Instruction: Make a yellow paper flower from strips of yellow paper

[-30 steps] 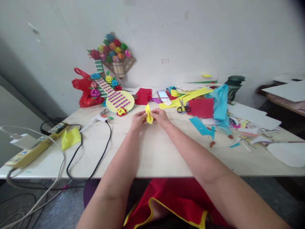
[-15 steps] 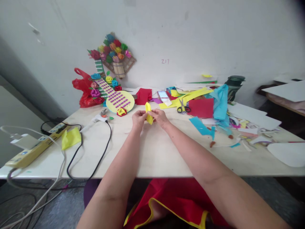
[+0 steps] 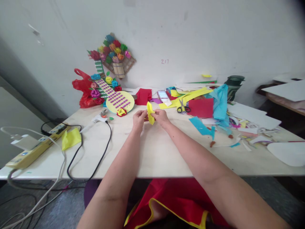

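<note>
A small piece of folded yellow crepe paper (image 3: 150,114) stands upright between my two hands, above the middle of the table. My left hand (image 3: 140,119) pinches its left side with thumb and fingers. On the other side my right hand (image 3: 160,117) grips the paper between thumb and forefinger. The fingertips behind the paper are partly hidden. Beyond my left hand, a yellow and red paper flower (image 3: 121,111) sits at the base of a pale yellow paper guitar (image 3: 119,101).
At left lie a glue gun (image 3: 100,118) with its black cord, a yellow paper square (image 3: 71,138) and a power strip (image 3: 35,149). To the right are scissors (image 3: 183,108), red paper (image 3: 200,108), blue crepe paper (image 3: 220,103) and scattered scraps. A red plastic bag (image 3: 82,87) stands at back left.
The yellow paper has turned slightly and shows a broader face, a little further right. Both hands have shifted slightly right, their fingers moving on the paper.
</note>
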The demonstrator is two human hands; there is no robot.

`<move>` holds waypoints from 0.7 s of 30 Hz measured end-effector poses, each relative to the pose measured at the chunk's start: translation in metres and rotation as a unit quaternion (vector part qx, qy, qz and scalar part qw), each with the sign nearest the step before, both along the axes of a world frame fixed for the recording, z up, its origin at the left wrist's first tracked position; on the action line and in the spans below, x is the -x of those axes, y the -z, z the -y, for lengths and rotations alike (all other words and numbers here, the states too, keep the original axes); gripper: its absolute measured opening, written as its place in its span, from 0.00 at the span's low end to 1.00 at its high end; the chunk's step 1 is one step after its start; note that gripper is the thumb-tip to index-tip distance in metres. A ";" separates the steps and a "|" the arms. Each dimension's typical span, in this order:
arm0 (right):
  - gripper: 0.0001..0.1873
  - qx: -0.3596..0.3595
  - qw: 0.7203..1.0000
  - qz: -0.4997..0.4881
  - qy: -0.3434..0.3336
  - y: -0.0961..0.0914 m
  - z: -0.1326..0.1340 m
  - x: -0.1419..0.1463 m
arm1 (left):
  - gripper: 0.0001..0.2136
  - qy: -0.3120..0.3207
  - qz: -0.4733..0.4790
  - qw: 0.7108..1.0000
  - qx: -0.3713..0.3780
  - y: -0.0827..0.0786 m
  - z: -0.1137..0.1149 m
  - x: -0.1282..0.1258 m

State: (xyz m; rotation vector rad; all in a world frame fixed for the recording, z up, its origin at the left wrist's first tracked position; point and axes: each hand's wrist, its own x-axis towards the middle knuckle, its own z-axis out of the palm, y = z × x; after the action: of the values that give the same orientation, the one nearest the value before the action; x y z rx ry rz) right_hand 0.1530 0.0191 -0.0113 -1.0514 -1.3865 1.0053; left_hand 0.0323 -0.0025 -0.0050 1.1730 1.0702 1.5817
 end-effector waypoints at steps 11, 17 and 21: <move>0.07 0.054 0.983 -0.118 -0.131 -0.010 0.010 -0.007 | 0.16 0.090 0.026 0.995 0.019 0.002 0.000 0.007; 0.12 0.040 0.980 -0.127 -0.145 -0.010 0.010 -0.006 | 0.17 0.106 0.020 0.994 0.028 0.002 0.000 0.007; 0.14 0.041 0.983 -0.105 -0.147 -0.010 0.010 -0.006 | 0.18 0.093 0.006 0.995 0.033 0.001 0.001 0.005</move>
State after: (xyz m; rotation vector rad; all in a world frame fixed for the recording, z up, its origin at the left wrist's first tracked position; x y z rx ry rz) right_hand 0.1587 0.0091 -0.0015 -0.7859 -1.3591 1.3601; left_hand 0.0272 -0.0038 -0.0057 1.1809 0.9687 1.3987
